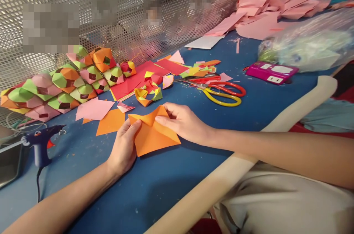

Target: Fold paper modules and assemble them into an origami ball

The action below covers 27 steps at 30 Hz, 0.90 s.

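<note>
Head view: pinches a creased square sheet of orange paper (156, 138) by its upper left side with the left hand (124, 145) and by its upper right side with the right hand (184, 121). Holds it just above the blue tabletop (171, 186). Just beyond, shows a small folded-paper ring in orange, yellow and green (140, 96), with scissors with red and yellow handles (226, 83) to its right. Farther left, shows a navy glue gun (41, 145) near a multicoloured cluster of folded-paper units (66, 79). Farther right, shows a magenta plastic case (269, 72) beside a clear plastic bag (306, 48).
</note>
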Available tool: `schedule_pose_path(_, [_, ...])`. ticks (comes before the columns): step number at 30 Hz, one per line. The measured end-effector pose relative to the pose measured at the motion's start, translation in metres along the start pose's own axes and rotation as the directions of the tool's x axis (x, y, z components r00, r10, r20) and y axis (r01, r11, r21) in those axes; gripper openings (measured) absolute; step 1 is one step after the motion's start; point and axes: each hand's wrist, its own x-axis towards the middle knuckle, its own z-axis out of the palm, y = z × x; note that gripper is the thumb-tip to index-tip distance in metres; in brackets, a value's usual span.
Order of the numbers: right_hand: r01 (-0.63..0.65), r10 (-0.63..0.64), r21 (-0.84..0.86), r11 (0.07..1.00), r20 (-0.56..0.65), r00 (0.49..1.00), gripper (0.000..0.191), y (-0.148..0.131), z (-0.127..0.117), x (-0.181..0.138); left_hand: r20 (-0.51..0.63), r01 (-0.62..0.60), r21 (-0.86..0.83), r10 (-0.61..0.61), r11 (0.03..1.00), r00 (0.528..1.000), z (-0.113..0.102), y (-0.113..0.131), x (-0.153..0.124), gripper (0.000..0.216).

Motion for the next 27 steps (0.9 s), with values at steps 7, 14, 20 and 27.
schedule_pose_path(7, [0.022, -0.021, 0.014, 1.0, -0.015, 1.0, 0.016, 0.005, -0.001, 0.002, 0.003, 0.0, -0.064, 0.0, 0.998, 1.0, 0.0, -0.001, 0.001, 0.039])
schedule_pose_path(14, [0.026, -0.026, 0.019, 0.999, -0.017, 1.0, 0.015, 0.005, 0.001, 0.001, 0.072, -0.024, -0.016, 0.025, 1.0, 0.997, 0.004, 0.001, -0.003, 0.049])
schedule_pose_path(20, [0.047, -0.047, -0.014, 0.999, -0.014, 0.999, 0.014, 0.002, 0.001, 0.0, 0.115, -0.05, 0.018, 0.048, 0.999, 0.992, 0.002, -0.001, -0.002, 0.043])
schedule_pose_path(27, [0.041, -0.043, -0.092, 0.995, -0.024, 0.999, 0.015, -0.004, 0.0, -0.001, 0.069, -0.154, 0.374, 0.138, 0.915, 0.988, -0.013, -0.006, -0.007, 0.026])
